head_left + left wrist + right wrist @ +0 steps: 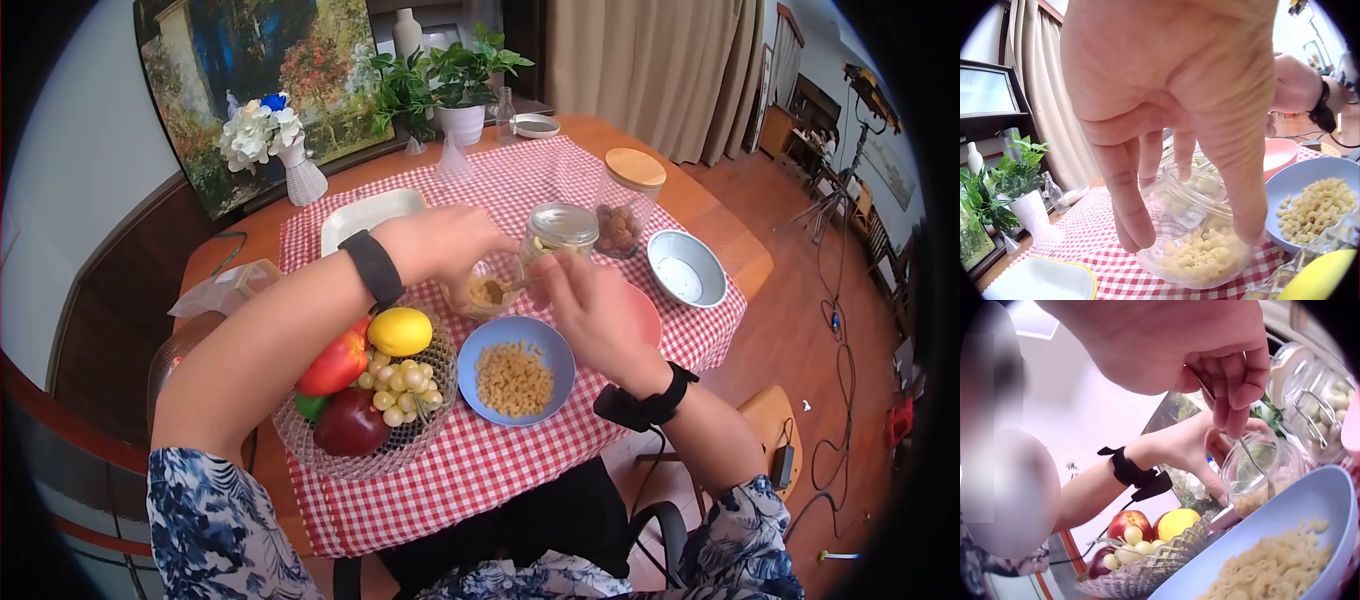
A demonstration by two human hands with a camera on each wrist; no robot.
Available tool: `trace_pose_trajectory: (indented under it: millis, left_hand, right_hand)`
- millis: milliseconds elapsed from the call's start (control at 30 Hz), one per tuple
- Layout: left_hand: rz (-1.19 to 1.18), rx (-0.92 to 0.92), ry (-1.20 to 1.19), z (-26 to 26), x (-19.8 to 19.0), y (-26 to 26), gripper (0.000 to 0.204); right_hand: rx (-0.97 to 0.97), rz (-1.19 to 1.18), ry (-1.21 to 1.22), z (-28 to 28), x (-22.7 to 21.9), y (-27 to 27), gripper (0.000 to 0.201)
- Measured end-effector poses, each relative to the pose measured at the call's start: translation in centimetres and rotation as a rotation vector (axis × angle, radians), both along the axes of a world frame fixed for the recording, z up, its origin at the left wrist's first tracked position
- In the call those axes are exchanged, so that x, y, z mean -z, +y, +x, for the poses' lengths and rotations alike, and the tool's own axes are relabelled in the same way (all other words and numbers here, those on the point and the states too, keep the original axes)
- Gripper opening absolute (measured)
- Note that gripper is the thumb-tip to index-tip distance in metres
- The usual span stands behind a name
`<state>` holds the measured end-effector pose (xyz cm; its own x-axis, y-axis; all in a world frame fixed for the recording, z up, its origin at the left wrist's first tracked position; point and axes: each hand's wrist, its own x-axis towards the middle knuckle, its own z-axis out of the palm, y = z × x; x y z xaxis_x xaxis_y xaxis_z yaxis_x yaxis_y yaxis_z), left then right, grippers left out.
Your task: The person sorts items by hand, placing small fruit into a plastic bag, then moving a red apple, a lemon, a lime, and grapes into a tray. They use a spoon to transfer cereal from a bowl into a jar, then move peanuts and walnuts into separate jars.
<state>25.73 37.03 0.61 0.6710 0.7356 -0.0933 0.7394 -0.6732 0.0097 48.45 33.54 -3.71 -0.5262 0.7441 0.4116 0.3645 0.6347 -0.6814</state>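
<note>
My left hand (445, 243) reaches over a small clear glass jar (1166, 265) and grips it, thumb on one side and fingers on the other. Short curled macaroni (1210, 253) lies in the jar, which leans over in the right wrist view. With my right hand (592, 315) I pinch the handle of a metal spoon (1252, 456); its lower end is inside the jar, among the pasta. Just in front of the jar sits a blue bowl (557, 345) holding a heap of the same macaroni (514, 380).
A glass fruit basket (290, 435) stands close by the left forearm. Behind the right hand are a clip-lid jar (560, 228), a wooden-lidded jar (632, 180), a pink bowl (643, 315) and a pale bowl (687, 268). A white dish (345, 222) lies beyond the left wrist.
</note>
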Motion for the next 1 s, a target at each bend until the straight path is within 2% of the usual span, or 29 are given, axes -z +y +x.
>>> trace_pose_trajectory:
  millis: [67,100,133,200,300,533,700,900,1000]
  left_hand:
    - [-0.006,-0.020,0.020,0.4,-0.4,-0.4,0.079]
    - [-0.011,-0.041,0.040,0.6,-0.6,-0.5,0.079]
    - [-0.008,-0.039,0.040,0.5,-0.6,-0.4,0.079]
    - [-0.009,-0.031,0.014,0.1,-0.4,-0.2,0.080]
    - [-0.011,-0.028,0.010,-0.1,-0.1,0.1,0.080]
    - [-0.006,-0.029,0.008,0.0,0.0,0.3,0.080]
    - [-0.037,-0.034,0.017,-0.2,-0.4,0.2,0.080]
    - [0.001,-0.028,0.028,-0.4,0.0,0.4,0.082]
    - [-0.040,-0.070,0.051,-0.2,-0.6,0.2,0.083]
  right_hand:
    - [0.037,-0.373,0.276,-0.3,0.8,0.2,0.030]
    - [0.002,-0.469,0.385,-0.3,2.1,0.7,0.035]
    - [0.004,-0.466,0.386,-0.3,2.7,1.0,0.035]
    - [0.008,-0.867,0.643,-0.3,3.2,1.3,0.034]
    - [0.018,-0.992,0.677,0.1,3.0,1.2,0.035]
    - [0.027,-1.083,0.760,1.0,3.6,1.6,0.034]
    - [0.018,-0.983,0.798,2.5,3.0,1.4,0.032]
    - [0.066,-0.965,0.782,5.5,1.1,-0.2,0.033]
    - [0.083,-0.961,0.756,7.6,1.5,-1.3,0.034]
